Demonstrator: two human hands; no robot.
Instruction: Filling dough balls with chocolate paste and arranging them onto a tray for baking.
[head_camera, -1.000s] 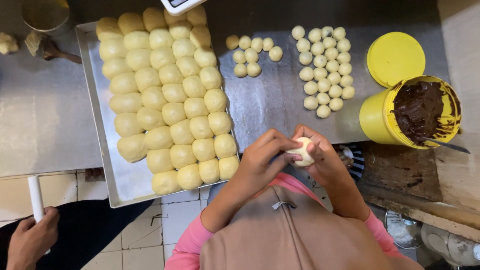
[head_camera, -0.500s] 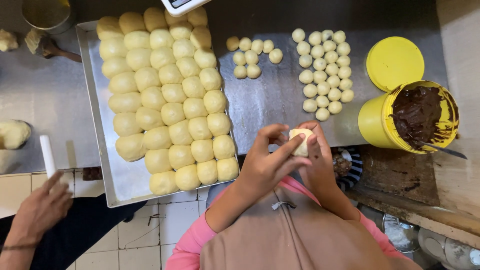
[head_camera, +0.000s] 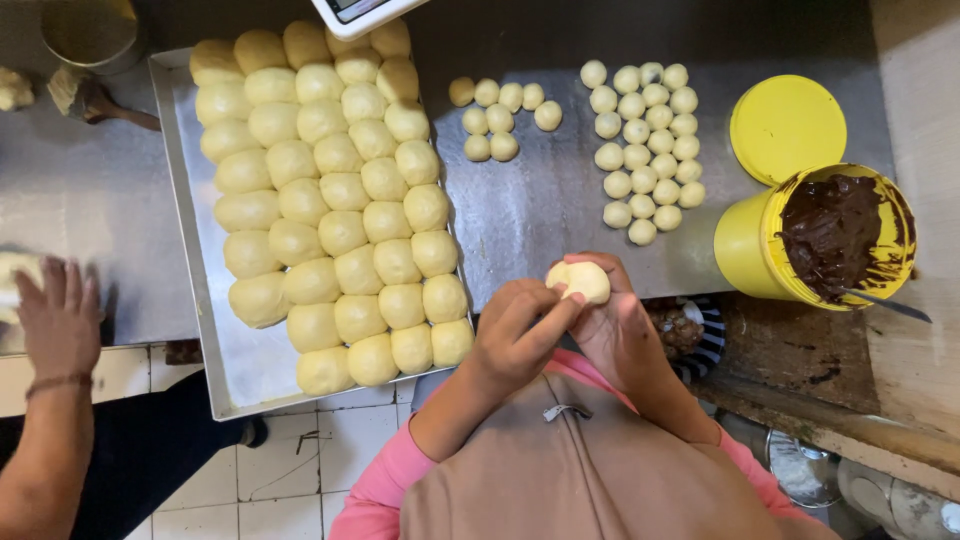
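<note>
Both my hands hold one pale dough ball (head_camera: 580, 280) just above the near edge of the steel table (head_camera: 540, 210). My right hand (head_camera: 622, 330) cups it from below. My left hand (head_camera: 512, 335) pinches its side with thumb and fingertips. To the left, a metal baking tray (head_camera: 185, 230) carries several rows of shaped dough buns (head_camera: 340, 190). Beyond my hands lie two groups of small dough balls (head_camera: 648, 150), the smaller group (head_camera: 500, 115) to the left. A yellow tub of dark chocolate filling (head_camera: 835, 235) stands at the right with a utensil in it.
The tub's yellow lid (head_camera: 787, 127) lies behind it. A co-worker's hand (head_camera: 58, 310) presses on the table at far left. A brush (head_camera: 95, 100) and a metal cup (head_camera: 90, 30) sit at the back left. A scale's edge (head_camera: 365, 12) shows at the top.
My hands have kept turning and pinching the dough ball in place. The co-worker's hand has moved up from the floor side onto the table at the left.
</note>
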